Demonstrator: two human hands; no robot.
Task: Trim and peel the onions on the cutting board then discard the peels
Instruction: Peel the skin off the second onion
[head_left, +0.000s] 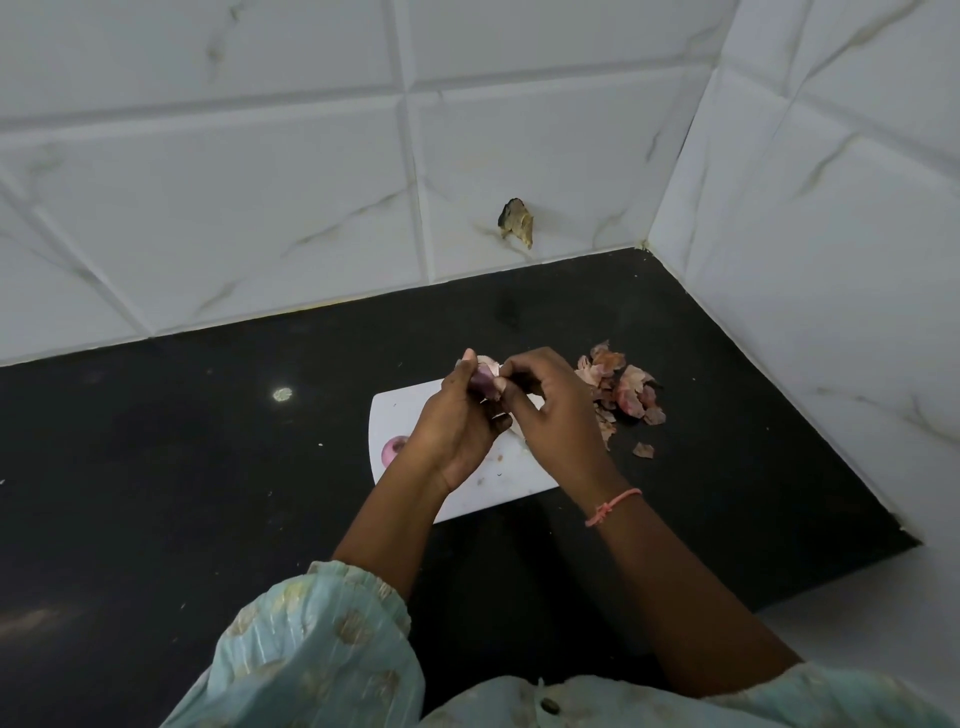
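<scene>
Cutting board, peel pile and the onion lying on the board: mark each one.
cutting board (400, 410): head view, bare white surface near its far left corner.
peel pile (626, 392): head view, middle of the heap on the counter, right of the board.
onion on the board (392, 450): head view, its visible pink side.

The black table (208, 467) carries a white cutting board (415, 410); just right of the board lies a heap of onion peels (623, 389).

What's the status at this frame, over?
Left hand holds onion; right hand picking at its skin. Peel pile on counter, not discarded. Nothing obstructing.
</scene>
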